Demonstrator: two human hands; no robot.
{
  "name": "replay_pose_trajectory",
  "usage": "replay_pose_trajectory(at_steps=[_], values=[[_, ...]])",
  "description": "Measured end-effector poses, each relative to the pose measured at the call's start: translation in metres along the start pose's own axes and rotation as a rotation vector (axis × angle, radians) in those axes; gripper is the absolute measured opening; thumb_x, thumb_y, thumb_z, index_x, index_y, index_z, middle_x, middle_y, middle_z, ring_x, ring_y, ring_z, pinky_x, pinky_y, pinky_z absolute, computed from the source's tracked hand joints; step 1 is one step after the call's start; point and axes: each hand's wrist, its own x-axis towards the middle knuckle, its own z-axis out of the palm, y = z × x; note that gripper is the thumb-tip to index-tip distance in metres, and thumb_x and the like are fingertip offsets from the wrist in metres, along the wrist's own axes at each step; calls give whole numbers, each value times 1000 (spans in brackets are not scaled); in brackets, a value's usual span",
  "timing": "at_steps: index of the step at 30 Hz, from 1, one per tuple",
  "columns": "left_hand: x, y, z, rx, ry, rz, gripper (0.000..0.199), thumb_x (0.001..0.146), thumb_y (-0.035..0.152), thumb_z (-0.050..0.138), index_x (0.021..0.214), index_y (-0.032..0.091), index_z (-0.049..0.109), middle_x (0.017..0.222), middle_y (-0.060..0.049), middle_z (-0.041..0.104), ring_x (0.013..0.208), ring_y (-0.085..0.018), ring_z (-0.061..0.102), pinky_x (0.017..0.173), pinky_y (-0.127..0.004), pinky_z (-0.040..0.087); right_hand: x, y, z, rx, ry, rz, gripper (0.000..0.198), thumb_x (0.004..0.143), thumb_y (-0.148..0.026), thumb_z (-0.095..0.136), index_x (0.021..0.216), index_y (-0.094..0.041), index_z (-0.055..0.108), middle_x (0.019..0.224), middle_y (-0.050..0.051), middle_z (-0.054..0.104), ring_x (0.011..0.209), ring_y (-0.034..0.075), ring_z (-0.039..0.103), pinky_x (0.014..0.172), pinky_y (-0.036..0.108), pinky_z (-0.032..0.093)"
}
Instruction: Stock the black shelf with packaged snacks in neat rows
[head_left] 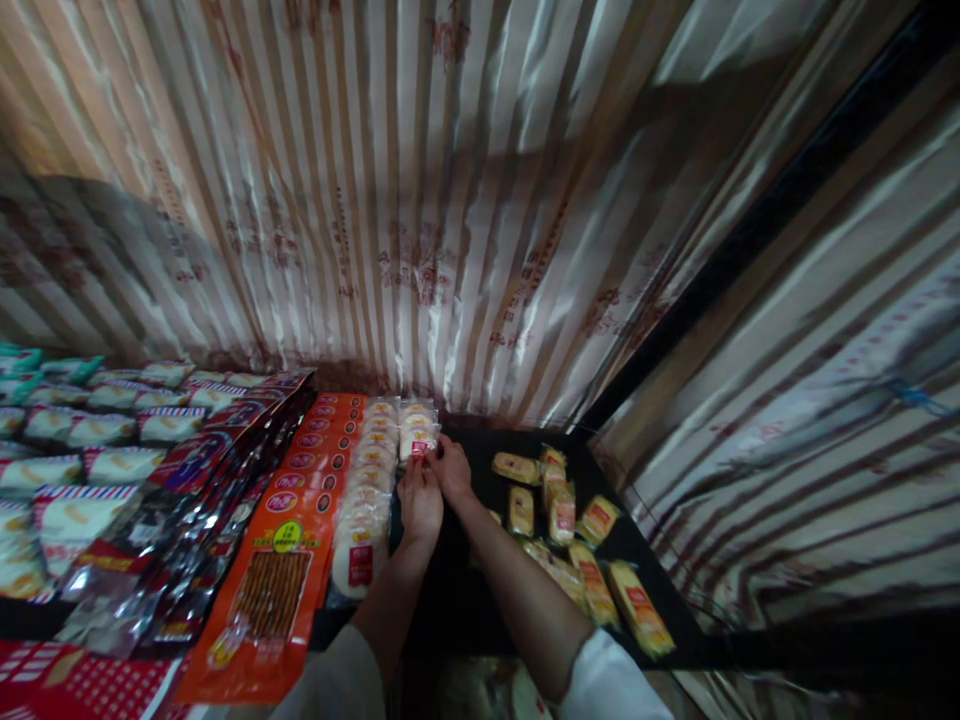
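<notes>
Both hands meet at the near end of a short row of white round packets (418, 418) in clear wrap with red labels. My left hand (420, 503) has its fingers bent onto the lower edge of the nearest packet. Against the same packet's right corner, my right hand (453, 470) presses with fingers closed together. The fingertips partly hide that packet's edge. Directly left lies a longer row of the same kind of white packets (361, 520), overlapping one another. Bare black table (442, 590) shows below the hands.
Orange snack bags (289, 520) overlap left of the white rows, beside dark shiny bags (202, 500) and white-and-blue packets (120, 465). Yellow wrapped cakes (592, 585) lie loosely on the right. Striped plastic sheeting (420, 200) hangs behind, with a dark pole (705, 270) slanting at right.
</notes>
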Motion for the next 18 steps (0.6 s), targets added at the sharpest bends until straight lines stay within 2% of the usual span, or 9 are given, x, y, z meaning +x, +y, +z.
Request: replay_pose_trajectory(at_steps=[5,8,11,15,18], values=[[-6,5,-4,22,4,25,40,83,14,37,118,12,56,136,-13,48,131,-21,36,111,-34,20,-4,-2,-4,63,5,7,38,79,-29,56,116,-19,58,94,8,62,85,18,59,75,27,45],[-11,6,-7,56,-16,41,40,85,17,36,119,10,55,138,-13,45,132,-19,35,112,-31,18,-12,-3,-7,146,43,20,47,78,-26,57,123,-14,51,103,10,61,83,16,60,79,27,46],[-21,8,-9,91,-37,46,40,86,19,35,119,9,55,137,-13,46,131,-19,35,112,-30,18,-23,-2,-11,161,41,21,42,78,-20,55,120,-13,54,107,11,58,80,15,60,82,28,46],[-44,11,-11,113,-41,41,39,86,20,34,116,9,57,133,-14,50,128,-21,40,110,-32,22,-40,3,-21,181,59,-12,36,77,-14,52,112,-16,59,106,8,57,78,13,59,84,28,46],[-70,13,-14,104,-47,56,39,86,21,33,116,11,56,126,-13,56,121,-20,47,106,-32,30,-59,8,-32,202,75,-52,32,77,-13,51,106,-17,62,106,8,59,86,15,59,87,30,45]])
